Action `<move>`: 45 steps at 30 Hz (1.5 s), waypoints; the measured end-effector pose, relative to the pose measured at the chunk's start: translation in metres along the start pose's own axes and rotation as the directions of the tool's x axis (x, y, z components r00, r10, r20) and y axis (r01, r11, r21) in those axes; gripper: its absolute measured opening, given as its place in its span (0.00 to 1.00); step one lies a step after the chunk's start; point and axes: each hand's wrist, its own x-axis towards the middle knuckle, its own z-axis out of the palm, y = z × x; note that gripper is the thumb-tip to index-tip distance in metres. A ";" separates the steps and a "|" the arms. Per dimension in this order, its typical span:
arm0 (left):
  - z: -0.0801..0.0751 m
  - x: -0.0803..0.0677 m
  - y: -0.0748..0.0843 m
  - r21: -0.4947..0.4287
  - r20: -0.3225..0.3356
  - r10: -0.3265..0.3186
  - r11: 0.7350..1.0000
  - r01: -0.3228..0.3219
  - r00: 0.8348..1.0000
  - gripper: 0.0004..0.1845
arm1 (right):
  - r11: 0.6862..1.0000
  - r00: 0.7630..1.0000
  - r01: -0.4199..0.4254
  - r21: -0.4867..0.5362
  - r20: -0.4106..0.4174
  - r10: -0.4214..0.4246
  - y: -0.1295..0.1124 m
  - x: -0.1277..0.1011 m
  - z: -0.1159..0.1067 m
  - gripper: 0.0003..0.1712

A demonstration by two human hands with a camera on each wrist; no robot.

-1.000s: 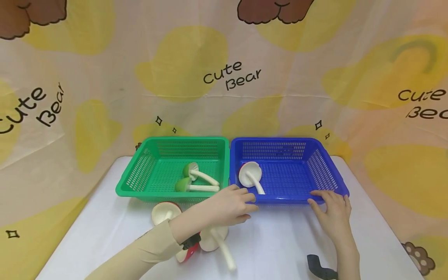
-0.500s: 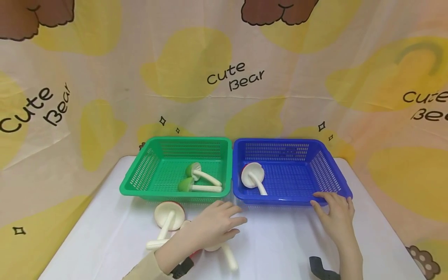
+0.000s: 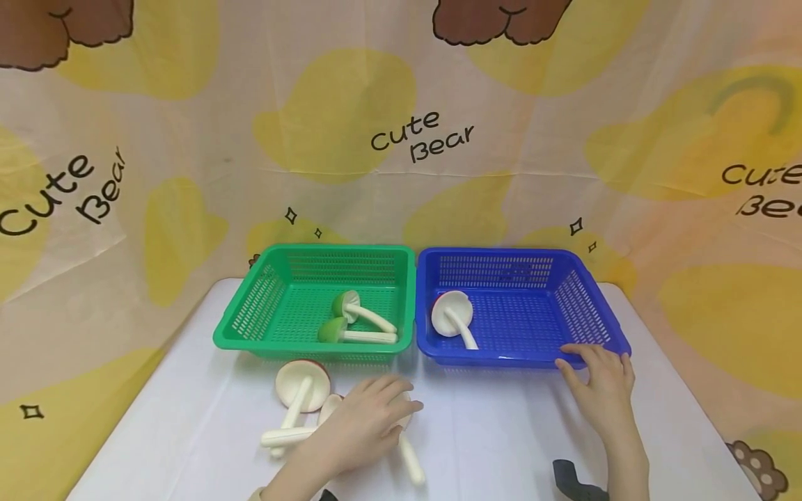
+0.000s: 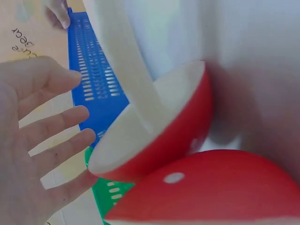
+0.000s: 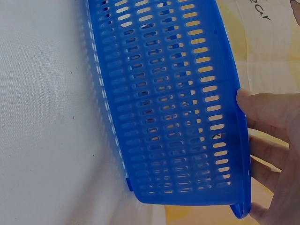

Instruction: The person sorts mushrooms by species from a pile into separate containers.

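Observation:
My left hand (image 3: 366,421) hovers over the toy mushrooms on the table, its fingers spread and holding nothing. In the left wrist view, its fingertips come close to the rim of a red-capped mushroom (image 4: 183,126) whose white stem slants upward. A second red cap with white dots (image 4: 211,187) lies beside it. Farther left lies another mushroom (image 3: 303,385), pale underside up; a white stem (image 3: 285,437) crosses near it. My right hand (image 3: 604,386) grips the front right rim of the blue basket (image 3: 489,358), thumb outside and fingers over the edge.
A green basket (image 3: 313,350) stands against the blue one and holds two green-capped mushrooms (image 3: 332,330). One red-capped mushroom (image 3: 452,313) lies in the blue basket. Behind hangs a printed cloth (image 3: 351,111). A black curved object (image 3: 573,480) shows near my right wrist.
My left hand has drawn back from the blue basket's front left corner, down and left over the loose mushrooms. My right hand stays at the rim.

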 end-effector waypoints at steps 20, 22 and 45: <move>0.019 -0.019 0.002 0.061 -0.049 -0.005 0.998 0.008 0.999 0.24 | 1.000 1.000 0.001 -0.002 0.001 -0.001 0.001 0.000 0.001 0.12; 0.020 -0.019 0.003 0.070 -0.065 -0.005 0.997 0.010 0.998 0.22 | 1.000 1.000 0.003 -0.003 0.001 -0.003 0.001 0.000 0.001 0.12; 0.030 -0.017 0.005 0.125 -0.195 0.117 0.988 -0.093 0.974 0.11 | 1.000 1.000 -0.001 0.004 0.005 0.001 -0.001 0.000 0.000 0.13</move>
